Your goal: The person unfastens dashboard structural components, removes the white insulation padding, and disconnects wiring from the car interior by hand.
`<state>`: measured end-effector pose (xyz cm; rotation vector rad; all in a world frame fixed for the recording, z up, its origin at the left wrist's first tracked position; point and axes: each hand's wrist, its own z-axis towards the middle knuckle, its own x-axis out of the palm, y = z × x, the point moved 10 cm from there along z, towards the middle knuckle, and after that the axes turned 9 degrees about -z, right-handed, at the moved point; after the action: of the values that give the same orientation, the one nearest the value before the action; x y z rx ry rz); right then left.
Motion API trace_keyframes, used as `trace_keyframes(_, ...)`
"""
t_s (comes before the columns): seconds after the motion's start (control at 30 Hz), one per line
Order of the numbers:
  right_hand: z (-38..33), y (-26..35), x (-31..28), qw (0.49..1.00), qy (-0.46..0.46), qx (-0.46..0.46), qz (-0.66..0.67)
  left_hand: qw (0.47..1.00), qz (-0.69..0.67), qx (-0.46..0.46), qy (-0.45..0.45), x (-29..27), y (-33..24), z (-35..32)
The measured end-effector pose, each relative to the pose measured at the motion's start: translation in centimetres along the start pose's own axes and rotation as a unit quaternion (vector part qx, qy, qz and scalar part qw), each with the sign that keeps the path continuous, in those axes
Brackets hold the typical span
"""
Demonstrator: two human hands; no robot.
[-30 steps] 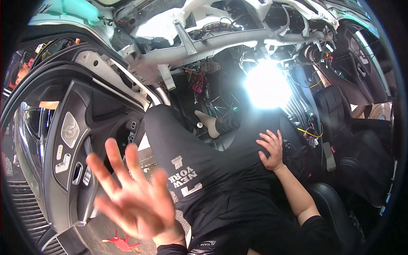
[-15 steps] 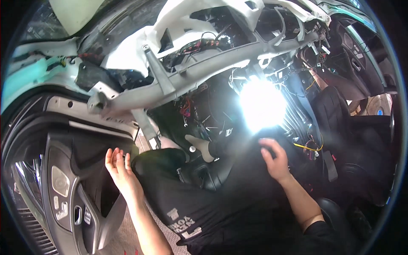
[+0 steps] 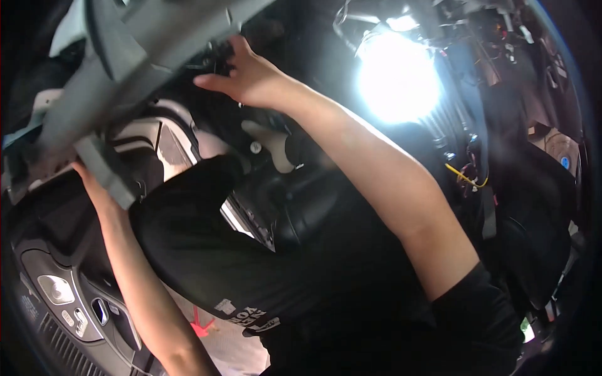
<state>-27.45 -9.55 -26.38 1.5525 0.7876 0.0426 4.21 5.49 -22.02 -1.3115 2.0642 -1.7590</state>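
Observation:
A thick grey cross beam [image 3: 169, 62] of a stripped car dashboard fills the upper left. My right hand [image 3: 254, 74] reaches up under it, thumb stretched to the left and the other fingers spread and partly hidden. Dark wiring or connectors [image 3: 216, 57] lie beside these fingertips, too dim to make out; I see nothing held. Farther left, my left hand [image 3: 89, 180] goes up behind a grey bracket [image 3: 108, 172] that hangs from the beam. Its fingers are hidden there.
A glaring work light [image 3: 400, 78] shines at the upper right, with loose wires and a yellow cable [image 3: 463, 176] below it. The black door panel [image 3: 56, 289] stands at the lower left. My foot in a beige sock [image 3: 271, 145] shows in the footwell.
My view has moved in closer to the beam. Both hands have risen from above my lap: the right up and leftward under the beam, the left behind the hanging bracket.

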Motion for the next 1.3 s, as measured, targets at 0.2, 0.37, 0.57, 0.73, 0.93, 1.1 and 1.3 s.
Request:
trace_keyframes(0.2,2.1,0.1,0.7,0.986,-0.133,-0.021,-0.103,0.934,0.204,0.26,0.133,0.0,-3.2,0.5)
trace_keyframes(0.37,1.4,1.9,-2.6,0.929,-0.242,-0.121,-0.253,0.922,0.19,0.309,0.136,3.3,-2.6,-0.8)
trace_keyframes(0.57,1.5,0.1,0.1,0.941,-0.089,-0.197,-0.259,0.839,0.392,0.377,-0.007,2.3,-3.6,-1.5)
trace_keyframes(0.73,-0.2,-0.5,-5.8,0.977,-0.071,-0.112,-0.168,0.885,0.318,0.338,-0.027,3.8,-4.5,-3.3)
trace_keyframes(0.93,-2.8,3.5,-9.4,0.985,-0.021,-0.048,-0.161,0.9,0.314,0.304,-0.002,3.5,-4.7,-3.0)
trace_keyframes(1.1,-2.1,1.0,-3.7,0.98,0.115,-0.089,-0.135,0.853,0.391,0.345,-0.013,4.6,-5.8,-3.0)
trace_keyframes(1.3,1.8,1.8,-3.8,0.984,0.067,-0.123,-0.112,0.891,0.296,0.343,0.029,5.4,-5.5,-2.9)
